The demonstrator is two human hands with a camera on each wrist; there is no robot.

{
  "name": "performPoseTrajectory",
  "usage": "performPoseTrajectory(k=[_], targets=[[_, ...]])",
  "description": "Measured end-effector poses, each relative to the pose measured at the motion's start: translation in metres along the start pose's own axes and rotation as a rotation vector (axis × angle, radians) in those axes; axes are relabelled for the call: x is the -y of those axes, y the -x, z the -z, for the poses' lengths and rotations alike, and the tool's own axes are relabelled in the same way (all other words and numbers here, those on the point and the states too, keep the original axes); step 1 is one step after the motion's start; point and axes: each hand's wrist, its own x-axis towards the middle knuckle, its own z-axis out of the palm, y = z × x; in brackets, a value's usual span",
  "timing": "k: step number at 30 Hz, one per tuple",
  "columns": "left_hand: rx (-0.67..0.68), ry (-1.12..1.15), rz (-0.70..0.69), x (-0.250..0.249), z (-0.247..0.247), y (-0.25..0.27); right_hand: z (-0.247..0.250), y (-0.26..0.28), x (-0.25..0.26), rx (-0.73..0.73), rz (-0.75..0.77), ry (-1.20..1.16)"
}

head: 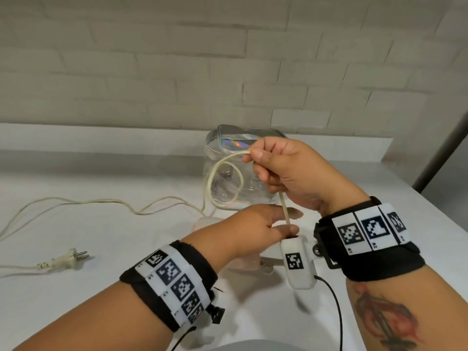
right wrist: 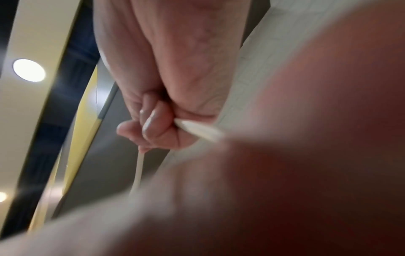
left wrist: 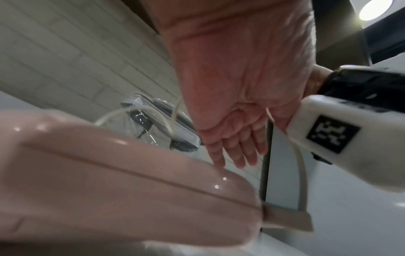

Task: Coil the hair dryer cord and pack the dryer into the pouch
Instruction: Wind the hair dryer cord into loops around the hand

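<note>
Against a pale brick wall (head: 152,59), white counter (head: 101,224) holds clear pouch (head: 255,188).

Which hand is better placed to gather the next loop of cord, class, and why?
Probably the left hand. Its fingers are straight and hold nothing, while the right hand already grips the first loop of the cord. The slack trails left across the table toward the plug.

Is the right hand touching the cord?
Touching. In the head view the right hand pinches the cord at the top of a loop; the right wrist view shows its fingers curled round it.
</note>
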Motion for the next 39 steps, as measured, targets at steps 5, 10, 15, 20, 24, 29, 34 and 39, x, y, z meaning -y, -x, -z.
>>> performPoseTrajectory(k=[5,10,15,20,24,29,34,39], targets=[[0.177,0.099,0.091,-0.01,0.008,0.016,0.009,0.009,0.013,0.018,0.125,-0.104],[0.368,0.27,0.038,-0.005,0.013,0.037,0.035,0.017,0.003,-0.108,0.034,-0.064],[0.245,0.507,0.03,-0.003,0.025,0.046,0.064,0.019,-0.023,-0.321,-0.119,-0.113],[0.079,0.633,-0.067,-0.014,0.042,0.041,0.059,0.017,-0.054,-0.29,-0.258,0.025],[-0.029,0.663,-0.142,-0.032,0.049,0.025,0.041,0.008,-0.071,-0.159,-0.209,0.623],[-0.17,0.818,-0.19,-0.046,0.058,0.006,0.013,0.001,-0.052,-0.182,0.107,0.295],[-0.189,0.983,-0.245,-0.041,0.061,-0.001,0.011,-0.002,-0.052,-0.272,0.137,0.092],[-0.152,0.925,-0.301,-0.028,0.058,0.009,0.023,0.005,-0.07,-0.257,0.033,0.303]])
